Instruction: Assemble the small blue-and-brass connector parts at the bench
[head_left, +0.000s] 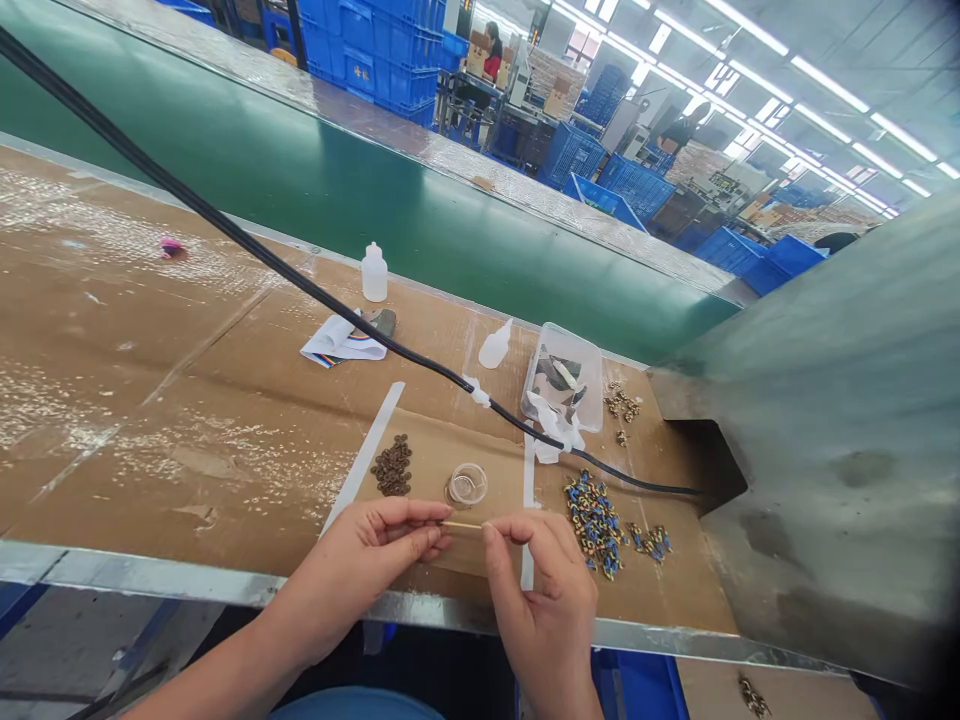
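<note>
Between my left hand (366,562) and my right hand (541,590), a thin wooden stick (461,524) lies level, pinched by the fingertips of both. Just beyond it stands a small clear plastic cup (467,484). A heap of small dark brown parts (392,466) lies ahead of my left hand. Ahead of my right hand is a larger scatter of blue and brass parts (595,524), with a smaller cluster (649,543) beside it.
A black cable (300,280) crosses the cardboard-covered bench (150,460). Nearby are a clear plastic box (562,375), white squeeze bottles (374,272), and a grey metal hood (832,400) at right. A green conveyor belt (225,170) runs behind; blue crates (390,50) and a co-worker (491,50) stand beyond.
</note>
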